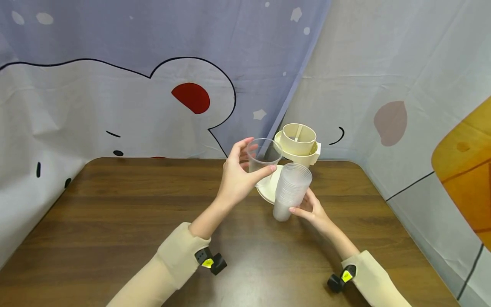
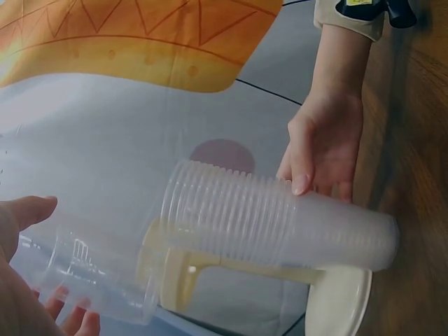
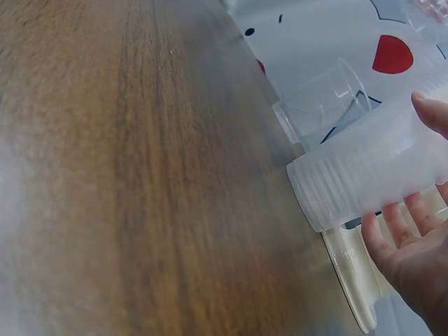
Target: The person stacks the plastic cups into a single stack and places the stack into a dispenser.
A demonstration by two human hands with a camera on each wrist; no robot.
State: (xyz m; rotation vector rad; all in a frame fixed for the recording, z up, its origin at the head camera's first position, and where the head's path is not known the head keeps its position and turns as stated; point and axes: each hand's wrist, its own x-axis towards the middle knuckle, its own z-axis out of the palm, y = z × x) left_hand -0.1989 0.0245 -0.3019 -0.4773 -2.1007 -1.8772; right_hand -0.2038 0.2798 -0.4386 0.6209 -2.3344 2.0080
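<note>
My left hand (image 1: 239,175) holds a clear plastic cup (image 1: 264,154), thumb near its rim and fingers on its far side. Beside it, my right hand (image 1: 312,211) grips a tall stack of nested clear plastic cups (image 1: 292,185) low on its side. The stack leans, its rims up and towards the back. In the left wrist view, the single cup (image 2: 98,269) is apart from the stack (image 2: 231,213). Beyond the stack, the right wrist view shows a clear cup (image 3: 322,105); whether it is the one in my left hand, I cannot tell.
Behind the hands stands a cream plastic stand with a ring-shaped top holder (image 1: 298,140) and a round base (image 1: 270,189), partly hidden by the cups. Everything is at the far side of a brown wooden table (image 1: 153,204). A patterned cloth (image 1: 115,106) hangs behind the table's far edge.
</note>
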